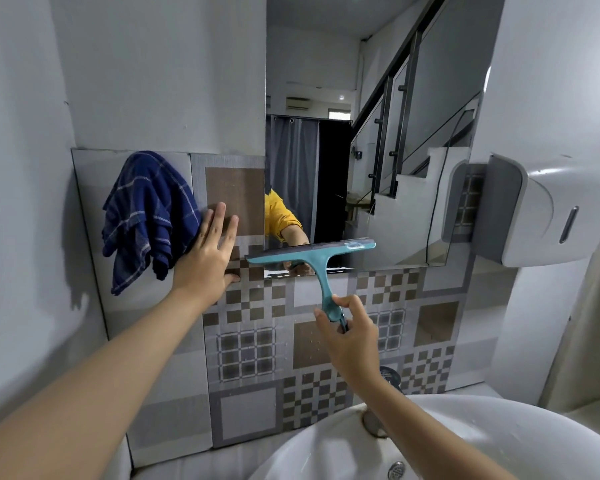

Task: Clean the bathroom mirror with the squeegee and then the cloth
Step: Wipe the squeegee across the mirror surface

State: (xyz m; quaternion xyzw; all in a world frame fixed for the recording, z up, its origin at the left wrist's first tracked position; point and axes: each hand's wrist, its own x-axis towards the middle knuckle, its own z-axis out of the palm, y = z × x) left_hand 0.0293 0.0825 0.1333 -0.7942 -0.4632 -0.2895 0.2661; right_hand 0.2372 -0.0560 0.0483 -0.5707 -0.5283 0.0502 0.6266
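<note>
A teal squeegee [317,263] has its blade lying across the bottom left corner of the bathroom mirror [378,116]. My right hand [349,336] grips the lower end of its handle, below the mirror's bottom edge. A dark blue checked cloth [142,216] hangs against the tiled wall left of the mirror. My left hand [207,258] is pressed flat on the tiles with fingers spread, its outer edge touching the cloth; whether it pins the cloth I cannot tell.
A white washbasin [499,441] with a drain sits below at the bottom right. A white and grey wall dispenser [541,209] juts out at the mirror's right edge. Patterned grey and brown tiles [257,358] cover the wall under the mirror.
</note>
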